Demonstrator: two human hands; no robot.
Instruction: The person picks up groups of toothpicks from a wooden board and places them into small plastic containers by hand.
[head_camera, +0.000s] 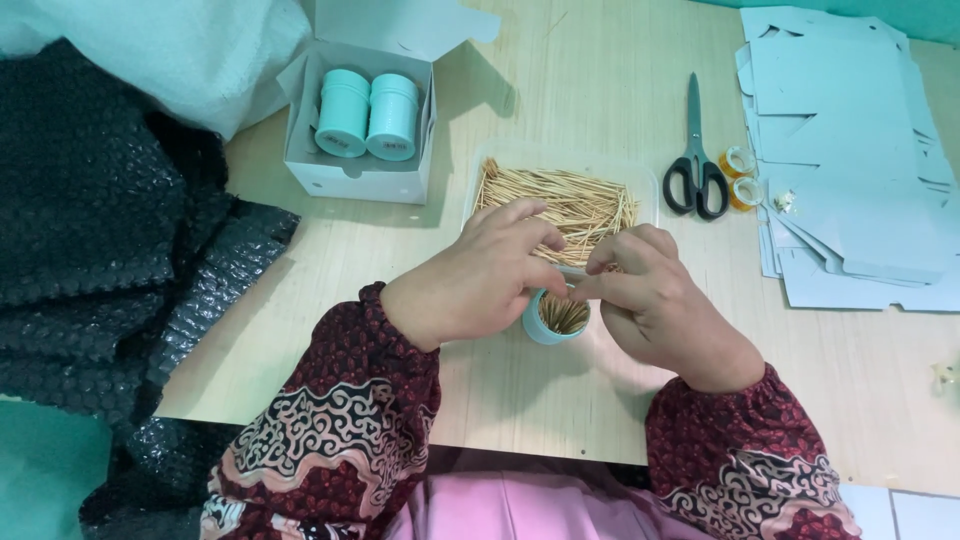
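Observation:
A small teal round container (552, 322) stands open on the wooden table (560, 100), partly filled with wooden toothpicks. My left hand (478, 280) curls around its left side and rim. My right hand (655, 305) meets it from the right, fingertips pinched together just above the container's mouth; what they pinch is too small to make out. Behind the hands lies a clear plastic tray (640, 180) holding a heap of loose toothpicks (575, 205).
A white cardboard box (355, 175) with two lidded teal containers (368, 115) stands at the back left. Black-handled scissors (696, 165) and tape rolls (740, 180) lie right of the tray. Flat white box blanks (850, 160) are stacked at far right. Black bubble wrap (100, 220) covers the left.

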